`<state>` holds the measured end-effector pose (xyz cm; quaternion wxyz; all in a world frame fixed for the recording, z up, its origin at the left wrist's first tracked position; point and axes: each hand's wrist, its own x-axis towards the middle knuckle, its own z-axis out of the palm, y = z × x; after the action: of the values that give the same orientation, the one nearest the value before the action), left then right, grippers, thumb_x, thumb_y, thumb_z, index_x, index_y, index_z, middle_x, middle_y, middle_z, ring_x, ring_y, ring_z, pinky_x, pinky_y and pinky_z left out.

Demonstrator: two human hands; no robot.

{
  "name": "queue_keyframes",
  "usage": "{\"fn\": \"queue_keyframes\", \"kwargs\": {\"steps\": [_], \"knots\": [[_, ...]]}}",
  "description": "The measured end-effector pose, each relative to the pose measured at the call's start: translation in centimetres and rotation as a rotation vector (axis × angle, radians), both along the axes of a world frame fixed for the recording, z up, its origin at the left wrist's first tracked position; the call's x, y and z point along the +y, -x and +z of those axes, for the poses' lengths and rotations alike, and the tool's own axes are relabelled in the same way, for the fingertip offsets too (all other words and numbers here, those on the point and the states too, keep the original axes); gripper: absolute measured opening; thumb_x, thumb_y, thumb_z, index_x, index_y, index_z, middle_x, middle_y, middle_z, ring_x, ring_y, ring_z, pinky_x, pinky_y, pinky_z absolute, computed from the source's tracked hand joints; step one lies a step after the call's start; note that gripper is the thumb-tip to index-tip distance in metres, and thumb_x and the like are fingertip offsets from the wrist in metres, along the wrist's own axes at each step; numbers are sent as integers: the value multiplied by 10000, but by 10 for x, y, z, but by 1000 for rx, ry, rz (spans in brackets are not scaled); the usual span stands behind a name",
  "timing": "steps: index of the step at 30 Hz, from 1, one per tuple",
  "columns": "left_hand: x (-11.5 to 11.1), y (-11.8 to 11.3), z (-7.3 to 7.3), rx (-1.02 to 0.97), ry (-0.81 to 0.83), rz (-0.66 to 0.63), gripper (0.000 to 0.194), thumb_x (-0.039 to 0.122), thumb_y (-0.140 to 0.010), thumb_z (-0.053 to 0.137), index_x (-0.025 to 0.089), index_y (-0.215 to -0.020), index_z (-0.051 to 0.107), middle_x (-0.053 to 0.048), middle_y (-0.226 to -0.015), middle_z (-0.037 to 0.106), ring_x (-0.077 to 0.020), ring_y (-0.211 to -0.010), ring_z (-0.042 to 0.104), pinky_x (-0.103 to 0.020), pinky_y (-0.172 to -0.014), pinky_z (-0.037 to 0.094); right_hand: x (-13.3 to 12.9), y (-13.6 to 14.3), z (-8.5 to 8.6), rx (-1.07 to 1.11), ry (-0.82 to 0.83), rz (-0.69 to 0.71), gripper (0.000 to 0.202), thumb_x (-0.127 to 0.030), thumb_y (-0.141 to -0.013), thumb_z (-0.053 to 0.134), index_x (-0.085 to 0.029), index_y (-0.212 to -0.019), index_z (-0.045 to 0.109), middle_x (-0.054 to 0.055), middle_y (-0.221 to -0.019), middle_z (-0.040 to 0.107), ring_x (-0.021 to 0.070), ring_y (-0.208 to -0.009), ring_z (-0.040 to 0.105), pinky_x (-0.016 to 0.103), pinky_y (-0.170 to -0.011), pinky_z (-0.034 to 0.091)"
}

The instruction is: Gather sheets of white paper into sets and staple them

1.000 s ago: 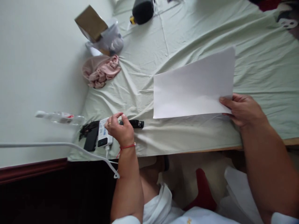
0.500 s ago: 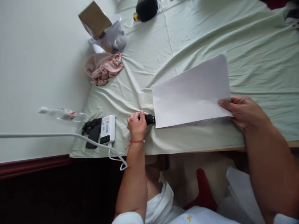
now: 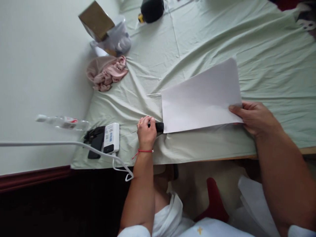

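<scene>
A white sheet of paper [image 3: 201, 95], perhaps more than one layer, is held just over the bed at a slant. My right hand [image 3: 255, 117] pinches its right edge, thumb on top and the fingers underneath. At the paper's lower left corner, my left hand [image 3: 146, 130] is closed around a small black stapler [image 3: 159, 127]. The stapler's front end meets the left edge of the paper near that corner; whether the edge lies between its jaws I cannot tell. Part of the stapler is hidden by my fingers.
On the green bed sheet [image 3: 140, 75] lie a white power bank [image 3: 111, 136], a dark phone [image 3: 96, 143], a clear bottle [image 3: 66, 122] and a pink cloth [image 3: 108, 74]. A cardboard box [image 3: 96, 21] rests on a plastic bag [image 3: 118, 39]. A white cable [image 3: 61, 143] crosses the left side.
My left hand and the stapler have moved slightly right, closer against the paper's edge. My right hand keeps its pinch on the paper. The view has shifted a little.
</scene>
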<state>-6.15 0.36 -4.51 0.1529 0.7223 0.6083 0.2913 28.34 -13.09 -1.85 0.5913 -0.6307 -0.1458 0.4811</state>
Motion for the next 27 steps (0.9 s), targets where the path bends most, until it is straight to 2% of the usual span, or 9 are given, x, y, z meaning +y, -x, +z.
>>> {"fn": "queue_keyframes", "kwargs": {"steps": [5,9,14,18,23,27], "knots": [[-1,-2,-3,40,5,32,300,312,-1004,493,200,-1041,768,-164,-1325,743,-307,-1406,581,-525,-1306,318,3,4,3,-15,29,-21,95,-157,-673,838,-179,-754,794,9,-719,728,96,-569,590,170,-467,474],[-4,-4,-4,107,4,71,381,307,-1015,484,163,-1208,780,-201,-1551,612,-350,-1568,424,-576,-1312,300,4,4,2,-18,32,-28,76,-142,-690,818,-175,-753,790,10,-719,724,92,-564,580,171,-467,470],[-13,-9,-2,161,8,127,405,308,-1038,487,228,-1344,741,-151,-1660,515,-374,-1631,310,-671,-1304,247,3,2,-1,-35,18,-6,70,-167,-694,809,-175,-761,790,6,-717,711,85,-536,545,171,-419,421],[-23,-18,2,274,-3,109,447,309,-1075,435,241,-1444,680,-135,-1714,444,-384,-1660,229,-730,-1302,146,4,2,-5,-36,17,-10,88,-175,-693,805,-178,-779,792,5,-736,722,89,-559,569,170,-446,446],[-28,-26,5,304,15,100,446,285,-1079,420,208,-1432,682,-159,-1711,437,-428,-1650,236,-795,-1265,150,6,2,-9,-51,-4,24,55,-184,-720,797,-181,-774,790,0,-753,744,87,-616,598,156,-539,474],[-24,-21,3,269,-24,123,402,287,-1073,438,221,-1342,730,-154,-1686,480,-407,-1644,264,-758,-1284,169,5,3,-9,-103,-36,27,69,-218,-695,823,-195,-745,781,-9,-728,734,100,-649,609,168,-580,483]]}}
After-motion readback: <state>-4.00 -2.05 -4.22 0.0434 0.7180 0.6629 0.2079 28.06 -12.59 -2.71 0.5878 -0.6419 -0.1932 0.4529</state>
